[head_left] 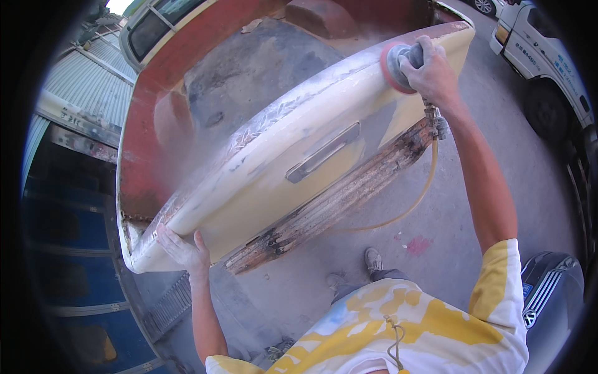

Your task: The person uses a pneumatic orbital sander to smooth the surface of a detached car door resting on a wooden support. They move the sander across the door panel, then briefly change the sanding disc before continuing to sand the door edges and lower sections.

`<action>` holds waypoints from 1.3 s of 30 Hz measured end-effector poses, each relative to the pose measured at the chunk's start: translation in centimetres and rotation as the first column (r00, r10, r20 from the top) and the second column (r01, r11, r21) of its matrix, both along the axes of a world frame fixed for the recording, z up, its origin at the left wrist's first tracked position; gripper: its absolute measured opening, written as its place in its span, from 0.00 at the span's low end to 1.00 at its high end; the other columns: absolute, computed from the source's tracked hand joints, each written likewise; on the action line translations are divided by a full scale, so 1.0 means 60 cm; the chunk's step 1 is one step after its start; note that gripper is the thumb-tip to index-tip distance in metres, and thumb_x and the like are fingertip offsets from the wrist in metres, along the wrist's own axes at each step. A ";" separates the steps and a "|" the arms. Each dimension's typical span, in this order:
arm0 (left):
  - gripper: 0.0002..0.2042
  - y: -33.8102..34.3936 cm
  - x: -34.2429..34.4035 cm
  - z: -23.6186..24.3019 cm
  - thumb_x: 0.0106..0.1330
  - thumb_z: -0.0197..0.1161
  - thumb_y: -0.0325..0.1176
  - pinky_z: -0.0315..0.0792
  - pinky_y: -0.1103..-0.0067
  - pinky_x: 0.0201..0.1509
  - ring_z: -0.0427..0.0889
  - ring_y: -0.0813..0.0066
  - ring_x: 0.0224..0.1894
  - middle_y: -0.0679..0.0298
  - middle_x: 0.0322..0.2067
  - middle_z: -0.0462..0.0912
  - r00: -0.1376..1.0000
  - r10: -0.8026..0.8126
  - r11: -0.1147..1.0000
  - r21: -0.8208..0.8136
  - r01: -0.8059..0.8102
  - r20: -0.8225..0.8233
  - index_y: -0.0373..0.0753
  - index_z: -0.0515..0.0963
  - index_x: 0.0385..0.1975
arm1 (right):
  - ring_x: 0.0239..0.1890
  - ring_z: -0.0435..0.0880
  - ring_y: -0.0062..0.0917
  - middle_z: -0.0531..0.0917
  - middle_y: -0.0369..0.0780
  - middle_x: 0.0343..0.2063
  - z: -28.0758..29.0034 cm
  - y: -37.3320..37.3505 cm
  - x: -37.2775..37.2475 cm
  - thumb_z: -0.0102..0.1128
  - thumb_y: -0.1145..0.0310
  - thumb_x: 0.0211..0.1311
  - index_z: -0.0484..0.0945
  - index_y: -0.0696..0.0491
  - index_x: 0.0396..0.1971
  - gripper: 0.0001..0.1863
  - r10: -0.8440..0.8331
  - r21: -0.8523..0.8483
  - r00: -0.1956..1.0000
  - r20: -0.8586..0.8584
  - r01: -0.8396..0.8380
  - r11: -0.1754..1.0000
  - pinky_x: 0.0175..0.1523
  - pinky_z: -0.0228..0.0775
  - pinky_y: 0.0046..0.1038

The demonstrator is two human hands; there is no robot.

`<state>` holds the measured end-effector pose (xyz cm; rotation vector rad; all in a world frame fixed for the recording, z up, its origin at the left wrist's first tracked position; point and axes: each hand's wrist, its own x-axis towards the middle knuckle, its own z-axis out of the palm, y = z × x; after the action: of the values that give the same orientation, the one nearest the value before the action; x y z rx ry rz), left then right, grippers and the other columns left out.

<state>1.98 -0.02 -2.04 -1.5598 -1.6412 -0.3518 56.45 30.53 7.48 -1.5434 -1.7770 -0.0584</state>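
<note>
In front of me is the cream-coloured tailgate (249, 193) of a pickup, with grey patches and a recessed handle slot (324, 153). My right hand (433, 75) is wrapped round a round orbital sander (392, 67). The sander's reddish pad rests against the tailgate's upper right part. From its fitting (433, 118) a thin yellowish air hose (428, 184) curves down and left. Dusty and with fingers stretched out, my left hand (184, 249) lies on the tailgate's lower left end and holds nothing.
Behind the tailgate lies the dusty cargo bed (255, 68) with red walls. A worn, peeling bumper (336, 199) juts out below it. At right stand a white truck (539, 62) and a dark car (551, 299). Blue panels (68, 249) line the left, beside a floor grate (171, 311).
</note>
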 end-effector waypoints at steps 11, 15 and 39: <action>0.29 0.116 0.066 0.092 0.80 0.45 0.53 0.69 0.57 0.65 0.77 0.44 0.60 0.44 0.56 0.79 0.979 -0.078 0.986 -0.127 0.104 0.190 0.30 0.75 0.59 | 0.36 0.79 0.36 0.74 0.45 0.38 -0.100 -0.259 -0.321 0.61 0.66 0.59 0.75 0.46 0.50 0.18 0.405 0.248 0.913 0.051 -0.404 0.880 0.37 0.78 0.36; 0.27 0.139 0.055 0.121 0.80 0.45 0.51 0.73 0.60 0.60 0.82 0.47 0.53 0.47 0.48 0.85 0.918 0.000 0.962 -0.252 0.110 0.398 0.30 0.81 0.51 | 0.37 0.80 0.39 0.75 0.46 0.40 -0.091 -0.249 -0.306 0.65 0.65 0.56 0.75 0.46 0.50 0.20 0.402 0.236 0.915 0.026 -0.397 0.887 0.37 0.78 0.37; 0.20 0.147 0.062 0.115 0.78 0.49 0.43 0.73 0.61 0.54 0.82 0.47 0.48 0.50 0.43 0.85 0.923 0.010 0.975 -0.208 0.076 0.385 0.34 0.82 0.46 | 0.42 0.84 0.45 0.78 0.50 0.45 -0.036 -0.091 -0.147 0.68 0.56 0.60 0.77 0.48 0.49 0.20 0.084 0.055 0.970 -0.227 -0.073 0.996 0.45 0.81 0.44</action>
<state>5.72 8.77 4.89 -1.7671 -2.0129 -0.5377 47.64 25.08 5.33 -1.3859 -1.6401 0.1127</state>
